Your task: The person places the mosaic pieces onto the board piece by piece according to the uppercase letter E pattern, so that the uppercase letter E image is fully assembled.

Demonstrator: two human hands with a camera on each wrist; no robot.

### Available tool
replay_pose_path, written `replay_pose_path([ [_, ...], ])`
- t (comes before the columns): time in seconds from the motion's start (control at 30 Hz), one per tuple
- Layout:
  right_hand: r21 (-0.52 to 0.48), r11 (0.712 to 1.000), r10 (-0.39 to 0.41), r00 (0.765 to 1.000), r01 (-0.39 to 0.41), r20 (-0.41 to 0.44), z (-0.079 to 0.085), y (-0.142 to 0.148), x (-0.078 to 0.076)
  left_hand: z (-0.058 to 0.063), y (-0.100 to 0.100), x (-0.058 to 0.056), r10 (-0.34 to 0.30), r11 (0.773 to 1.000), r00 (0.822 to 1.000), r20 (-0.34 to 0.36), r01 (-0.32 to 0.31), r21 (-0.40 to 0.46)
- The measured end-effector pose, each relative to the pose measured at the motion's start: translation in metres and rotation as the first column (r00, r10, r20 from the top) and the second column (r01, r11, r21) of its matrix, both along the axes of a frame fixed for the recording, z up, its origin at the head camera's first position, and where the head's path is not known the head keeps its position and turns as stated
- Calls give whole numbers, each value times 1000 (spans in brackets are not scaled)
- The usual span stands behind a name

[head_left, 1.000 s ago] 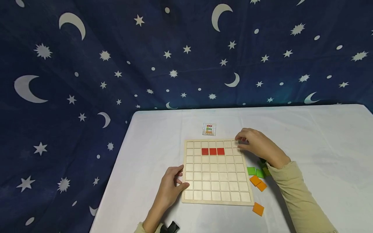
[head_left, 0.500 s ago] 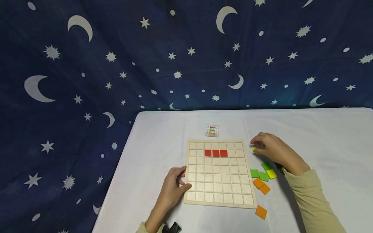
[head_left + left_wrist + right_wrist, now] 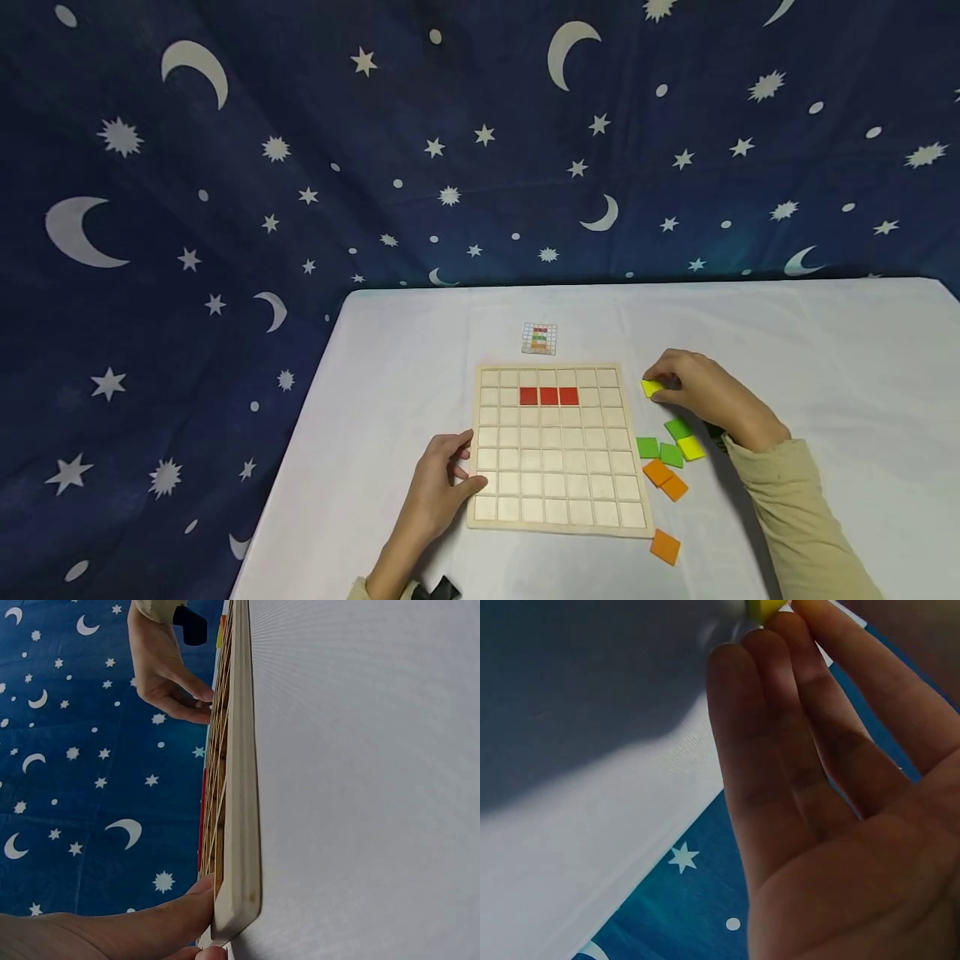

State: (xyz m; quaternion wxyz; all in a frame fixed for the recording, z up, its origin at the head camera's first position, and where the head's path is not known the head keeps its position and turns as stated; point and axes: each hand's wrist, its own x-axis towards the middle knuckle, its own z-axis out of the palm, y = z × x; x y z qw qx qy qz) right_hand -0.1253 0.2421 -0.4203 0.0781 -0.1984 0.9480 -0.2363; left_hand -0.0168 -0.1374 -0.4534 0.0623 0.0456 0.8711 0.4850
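Dark blue cloth printed with pale stars and moons (image 3: 498,200) hung behind my white-draped worktop (image 3: 840,375). My left hand (image 3: 435,482) gripped the left edge of a pale wooden gridded board (image 3: 551,437), thumb over its raised rim. Near the board's upper right, apart from it, the fingers of my right hand (image 3: 703,390) pinched a thin yellow square tile (image 3: 650,388); I judged it light, stiff and perhaps slippery, best taken by opposite edges. Flat red square tiles (image 3: 549,396) filled three shallow cells; smooth-looking green square tiles (image 3: 647,447) and orange square tiles (image 3: 665,547) lay beside the board.
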Motion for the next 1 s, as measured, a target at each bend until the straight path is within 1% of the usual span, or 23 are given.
replay_pose_path([
  [0.13,-1,1000,-12,1000,12,1,-3,0,2,0,0,1,-1,1000,1000,24,1,-3],
  [0.43,-21,999,-40,999,40,27,-2,-2,0,0,-1,0,-6,1000,1000,-3,6,-5],
  [0.53,-47,998,-37,999,39,30,-2,-5,-1,1,-2,1,0,1000,1000,-2,0,-8],
  [0.7,-84,996,-29,999,31,18,2,-11,-2,2,-3,1,13,1000,1000,19,-12,-19],
  [0.9,-74,997,-31,1000,31,0,8,-21,-2,0,-2,0,16,1000,1000,15,-15,-9],
  [1.0,-78,997,-29,1000,28,-11,12,-26,-2,-1,0,0,6,1000,1000,20,-6,4],
])
